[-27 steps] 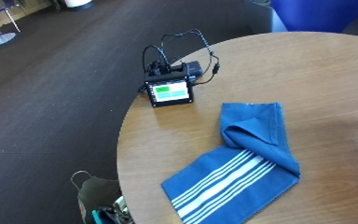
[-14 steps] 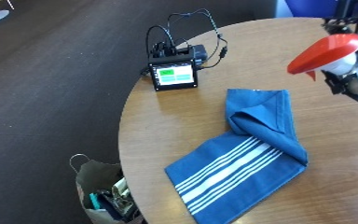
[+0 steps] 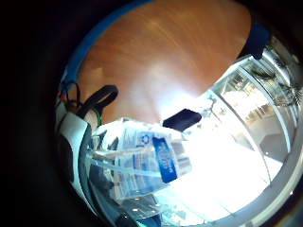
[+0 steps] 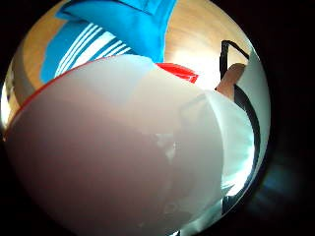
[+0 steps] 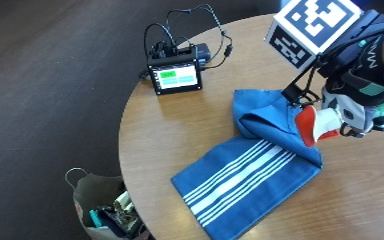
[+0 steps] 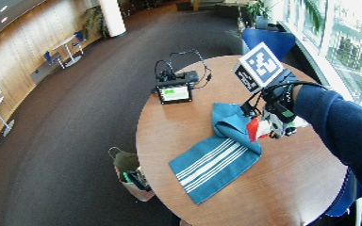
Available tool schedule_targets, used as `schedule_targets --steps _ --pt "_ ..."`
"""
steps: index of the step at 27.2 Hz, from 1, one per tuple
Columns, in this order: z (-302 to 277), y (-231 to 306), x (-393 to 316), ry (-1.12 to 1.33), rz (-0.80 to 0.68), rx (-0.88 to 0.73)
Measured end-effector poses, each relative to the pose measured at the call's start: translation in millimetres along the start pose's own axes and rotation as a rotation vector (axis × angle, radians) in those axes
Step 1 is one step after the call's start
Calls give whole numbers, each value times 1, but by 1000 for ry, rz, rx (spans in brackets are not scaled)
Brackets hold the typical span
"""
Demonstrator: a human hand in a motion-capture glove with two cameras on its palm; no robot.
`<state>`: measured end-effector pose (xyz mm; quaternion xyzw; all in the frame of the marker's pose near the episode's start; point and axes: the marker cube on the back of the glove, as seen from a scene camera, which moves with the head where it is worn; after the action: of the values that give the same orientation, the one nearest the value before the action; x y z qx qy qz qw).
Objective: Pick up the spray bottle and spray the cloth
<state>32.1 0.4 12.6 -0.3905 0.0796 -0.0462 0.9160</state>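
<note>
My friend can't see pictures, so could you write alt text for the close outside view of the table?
A black-gloved right hand holds a spray bottle with a red nozzle over a blue cloth with white stripes, lying partly folded on a round wooden table. A small screen device with cables sits near the table's edge.

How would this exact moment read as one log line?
right hand: holds spray bottle | nozzle: toward cloth | cloth: on table

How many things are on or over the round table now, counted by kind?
Cloth: 1
Spray bottle, held by the gloved right hand: 1
Screen device with cables: 1
Total: 3
</note>
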Motion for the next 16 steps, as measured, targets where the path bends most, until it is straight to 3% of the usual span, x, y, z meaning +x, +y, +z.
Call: schedule_targets --steps 5,16 --pt "-3 -3 -6 61 38 -48" --pt "-5 -11 -11 134 33 14"
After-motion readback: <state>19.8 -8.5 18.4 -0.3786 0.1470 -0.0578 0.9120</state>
